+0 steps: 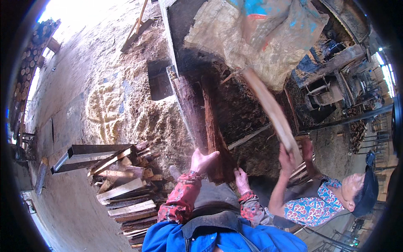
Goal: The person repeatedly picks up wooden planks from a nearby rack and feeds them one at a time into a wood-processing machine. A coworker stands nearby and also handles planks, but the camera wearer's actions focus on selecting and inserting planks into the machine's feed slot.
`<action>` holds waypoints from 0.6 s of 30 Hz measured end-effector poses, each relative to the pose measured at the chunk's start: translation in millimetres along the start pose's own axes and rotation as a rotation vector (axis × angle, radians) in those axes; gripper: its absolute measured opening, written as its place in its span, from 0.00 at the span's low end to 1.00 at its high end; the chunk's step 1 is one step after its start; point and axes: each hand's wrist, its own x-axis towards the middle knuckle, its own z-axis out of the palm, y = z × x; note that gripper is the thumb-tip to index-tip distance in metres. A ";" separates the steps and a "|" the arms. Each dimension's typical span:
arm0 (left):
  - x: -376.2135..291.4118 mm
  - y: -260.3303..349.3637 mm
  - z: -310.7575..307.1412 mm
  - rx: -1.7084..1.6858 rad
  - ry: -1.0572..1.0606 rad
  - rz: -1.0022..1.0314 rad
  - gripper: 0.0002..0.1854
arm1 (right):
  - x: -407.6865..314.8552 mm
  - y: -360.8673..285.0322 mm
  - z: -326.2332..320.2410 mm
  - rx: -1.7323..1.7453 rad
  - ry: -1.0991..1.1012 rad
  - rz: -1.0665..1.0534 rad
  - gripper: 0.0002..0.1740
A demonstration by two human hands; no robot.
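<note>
Long bark-covered wood slabs lie side by side before me, running away under the machine. My left hand [201, 161] is at the near end of the purplish-brown slab [190, 108], its thumb stretched against the reddish-brown slab [211, 126]. Whether its fingers close on the wood is unclear because of blur. At the right edge of the reddish-brown slab's dark near end, my right hand [241, 180] grips the wood with bent fingers. Right of me, a co-worker's hands [288, 160] hold a pale, blurred sawn strip [272, 108] that comes from beneath a woven plastic sack [252, 41].
A pile of split offcuts [132, 192] stands at my left, beside a metal frame [94, 151]. Sawdust [148, 126] covers the ground ahead. A motor [326, 94] sits on the right. The co-worker [315, 201] stands close on my right. Stacked logs [26, 69] appear far left.
</note>
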 end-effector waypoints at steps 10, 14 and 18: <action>4.9 -29.7 13.3 -0.030 0.154 -0.008 0.24 | -19.1 -24.2 -10.3 -0.324 0.105 -0.333 0.24; 10.9 -55.9 17.7 -0.002 0.223 -0.037 0.25 | -19.0 -86.9 -32.1 -0.418 0.148 -0.497 0.24; 13.2 -58.2 20.2 -0.060 0.213 -0.024 0.25 | 46.4 -122.5 -35.2 -0.457 0.239 -0.634 0.26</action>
